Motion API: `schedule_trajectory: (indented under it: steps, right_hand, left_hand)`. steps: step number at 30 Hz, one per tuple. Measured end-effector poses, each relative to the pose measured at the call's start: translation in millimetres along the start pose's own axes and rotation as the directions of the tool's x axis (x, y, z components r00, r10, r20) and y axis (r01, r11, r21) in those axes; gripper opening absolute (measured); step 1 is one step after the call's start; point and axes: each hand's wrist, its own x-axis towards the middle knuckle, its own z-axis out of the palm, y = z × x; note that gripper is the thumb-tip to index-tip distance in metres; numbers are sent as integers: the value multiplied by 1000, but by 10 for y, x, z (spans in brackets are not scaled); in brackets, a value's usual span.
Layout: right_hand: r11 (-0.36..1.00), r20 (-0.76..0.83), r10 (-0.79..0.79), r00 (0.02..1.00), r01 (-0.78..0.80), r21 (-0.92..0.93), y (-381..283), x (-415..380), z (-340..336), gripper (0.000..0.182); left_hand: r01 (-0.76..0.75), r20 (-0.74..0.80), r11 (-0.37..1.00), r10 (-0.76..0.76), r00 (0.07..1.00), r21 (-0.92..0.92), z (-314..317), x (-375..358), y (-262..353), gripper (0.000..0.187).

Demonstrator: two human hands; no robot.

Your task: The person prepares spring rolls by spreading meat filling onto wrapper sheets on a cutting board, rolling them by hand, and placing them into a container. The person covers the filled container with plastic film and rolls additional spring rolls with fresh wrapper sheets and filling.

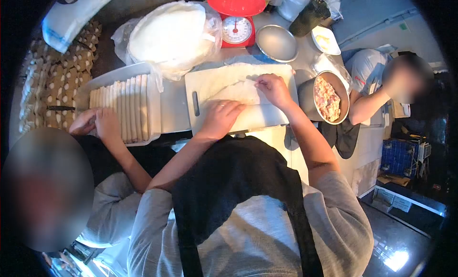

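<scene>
Two hands work a thin wrapper on a white cutting board.
The left hand (218, 118) lies flat, grip open, pressing the wrapper sheet (238, 92) on the cutting board (205, 84); the right hand (273, 88) pinches its far edge, beside a filling bowl (329, 98) on the worktop (174, 107).

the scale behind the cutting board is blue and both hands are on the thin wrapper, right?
Not quite: the scale is red, not blue, as the head view shows. It does stand behind the cutting board, and the left hand and right hand are on the thin wrapper.
</scene>
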Motion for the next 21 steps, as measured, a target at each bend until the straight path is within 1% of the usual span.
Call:
schedule_trajectory:
  steps: [1,2,3,4,6,7,10,11,12,14,15,16,19,21]
  right_hand:
    - [998,11,49,999,-49,25,45,10,50,9]
    - [994,26,98,995,-99,50,106,19,90,7]
    - [993,45,114,992,-113,-21,2,23,35,6]
    - [989,18,18,1000,-15,-145,7,1,38,7]
    - [905,-4,-185,983,169,-391,66,-31,33,11]
    - [895,66,-184,981,195,-402,-57,-75,-43,20]
    - [954,217,-258,941,283,-93,-307,-205,-49,25]
    - [944,251,-260,932,300,-139,-356,-251,-24,28]
    - [940,238,-246,940,291,-178,-353,-283,21,28]
    - [926,208,-224,952,274,-258,-299,-333,114,28]
    - [907,223,-240,945,300,-294,-303,-340,122,30]
    - [911,216,-227,949,286,-296,-307,-377,136,29]
    - [915,206,-207,956,263,-305,-268,-464,184,30]
    - [928,232,-166,958,232,-292,-252,-452,175,31]
  left_hand:
    - [-56,55,998,55,997,21,73,51,-16,34]
    - [-39,70,999,36,997,35,135,59,-49,37]
    - [-18,86,999,14,996,49,162,85,-69,39]
    - [4,102,998,-10,995,61,183,95,-90,42]
    - [25,125,997,-34,992,72,190,108,-103,46]
    - [48,138,995,-60,989,86,189,114,-92,46]
    - [104,173,986,-125,977,127,232,104,-97,51]
    - [129,193,984,-151,969,125,249,118,-105,51]
    - [151,208,981,-174,963,125,262,153,-117,52]
    - [151,229,980,-177,957,128,286,197,-123,44]
    - [155,244,980,-182,952,127,263,222,-113,42]
    - [159,261,979,-188,947,127,246,229,-104,39]
    - [165,242,981,-186,952,103,244,194,-72,33]
    - [170,247,982,-184,951,80,216,186,-65,34]
